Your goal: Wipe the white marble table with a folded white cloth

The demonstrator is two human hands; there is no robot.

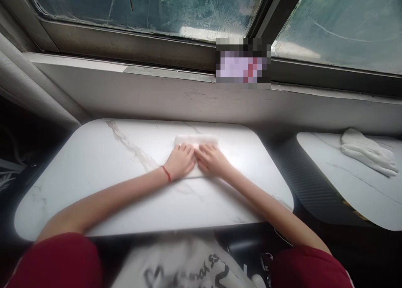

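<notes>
Apparently, both hands meet over one white cloth

The white cloth (pixel 196 140) lies near the middle of the marble-patterned desk (pixel 88 166), with a thick ridge along its far side and a flatter part reaching back under the wrists. Left hand (pixel 180 160) and right hand (pixel 213 159) rest on it side by side, fingers loosely bent towards the ridge and almost meeting. Blur hides whether they pinch the fabric or only press on it.

The ridge looks soft, so uneven pressure from the two sides could skew it or let one end loosen. The desktop seems smooth; a hard push might slide the whole cloth instead of working the ridge. Slack in the flat part could bunch into creases beneath the palms. A white glove (pixel 366 151) on the second desk (pixel 329 166) lies well apart, so snagging it seems unlikely.
</notes>
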